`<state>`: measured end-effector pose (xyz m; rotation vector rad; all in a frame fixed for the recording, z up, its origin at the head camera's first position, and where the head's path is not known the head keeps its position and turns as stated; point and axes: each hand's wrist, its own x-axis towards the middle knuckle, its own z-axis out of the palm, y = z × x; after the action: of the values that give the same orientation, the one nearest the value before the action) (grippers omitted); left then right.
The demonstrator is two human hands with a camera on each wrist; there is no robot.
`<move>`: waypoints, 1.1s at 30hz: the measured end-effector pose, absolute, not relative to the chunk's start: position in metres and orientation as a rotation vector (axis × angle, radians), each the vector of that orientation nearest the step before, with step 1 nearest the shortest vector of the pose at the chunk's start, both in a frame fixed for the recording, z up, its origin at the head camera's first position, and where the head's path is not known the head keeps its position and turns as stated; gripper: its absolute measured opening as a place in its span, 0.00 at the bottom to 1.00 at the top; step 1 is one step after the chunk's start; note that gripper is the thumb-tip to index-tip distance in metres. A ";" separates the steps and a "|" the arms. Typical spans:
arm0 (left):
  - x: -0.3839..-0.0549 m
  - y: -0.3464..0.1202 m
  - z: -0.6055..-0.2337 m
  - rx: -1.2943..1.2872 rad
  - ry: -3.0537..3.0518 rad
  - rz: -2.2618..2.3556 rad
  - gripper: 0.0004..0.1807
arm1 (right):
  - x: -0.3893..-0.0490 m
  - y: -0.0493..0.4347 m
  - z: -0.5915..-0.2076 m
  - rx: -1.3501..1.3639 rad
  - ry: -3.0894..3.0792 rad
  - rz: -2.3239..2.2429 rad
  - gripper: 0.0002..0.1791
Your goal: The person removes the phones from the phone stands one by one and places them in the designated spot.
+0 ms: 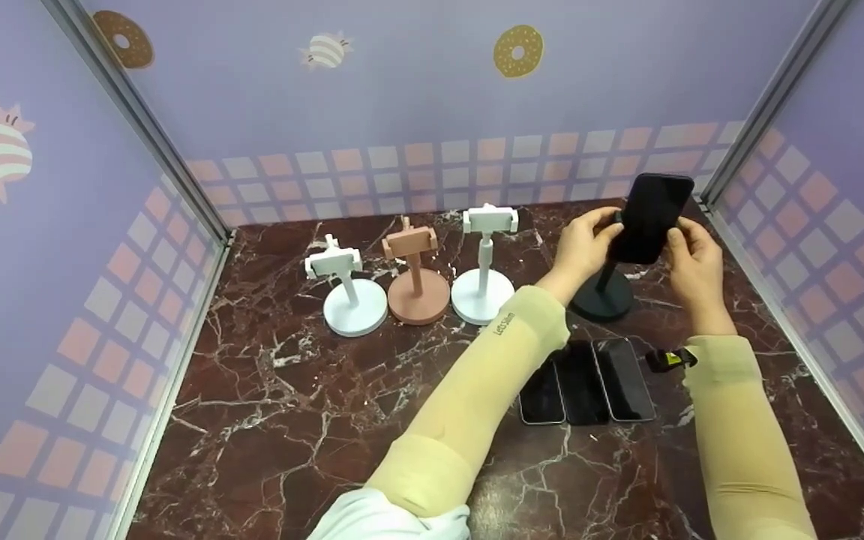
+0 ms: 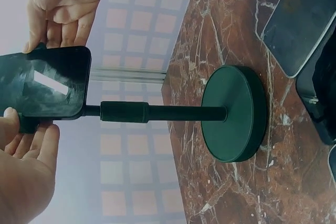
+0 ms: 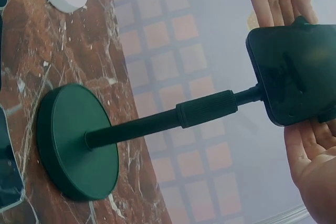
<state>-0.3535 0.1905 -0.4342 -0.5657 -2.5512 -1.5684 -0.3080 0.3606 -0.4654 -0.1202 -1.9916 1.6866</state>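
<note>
At the back right, a black smartphone (image 1: 653, 217) stands upright in the clamp of a black phone stand (image 1: 603, 298). The stand's round base and ribbed neck (image 2: 124, 112) show in the left wrist view. My left hand (image 1: 583, 244) grips the clamp at the phone's left edge, thumb in front and fingers behind. At the opposite edge, my right hand (image 1: 696, 266) holds the clamp's other side in the same way. In the right wrist view the phone (image 3: 296, 74) hides most of the clamp.
Left of the black stand are a tall white phone stand (image 1: 483, 295), a brown one (image 1: 418, 296) and a shorter white one (image 1: 355, 306). Three dark phones (image 1: 584, 384) lie side by side nearer me. Patterned panels (image 1: 417, 90) enclose the marbled table (image 1: 289, 420).
</note>
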 end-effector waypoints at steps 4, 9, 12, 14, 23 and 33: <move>-0.351 0.190 -0.435 -0.528 -2.512 -1.629 0.16 | -0.308 0.357 -0.465 -0.061 -1.897 1.792 0.13; -0.350 0.188 -0.437 -0.498 -2.460 -1.641 0.16 | -0.309 0.352 -0.464 -0.011 -1.806 1.850 0.13; -0.348 0.186 -0.436 -0.509 -2.429 -1.663 0.16 | -0.309 0.350 -0.462 -0.002 -1.788 1.827 0.11; -0.347 0.183 -0.433 -0.525 -2.417 -1.667 0.16 | -0.308 0.348 -0.460 0.007 -1.766 1.818 0.10; -0.340 0.166 -0.422 -0.636 -2.336 -1.729 0.16 | -0.294 0.337 -0.448 0.071 -1.728 1.810 0.09; -0.323 0.136 -0.419 -0.722 -2.217 -1.873 0.16 | -0.278 0.316 -0.441 0.117 -1.698 1.864 0.09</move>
<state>-0.3229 0.1362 -0.4187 -0.7223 -2.2166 -1.8727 -0.2775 0.3157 -0.4409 0.1166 -1.6981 1.8637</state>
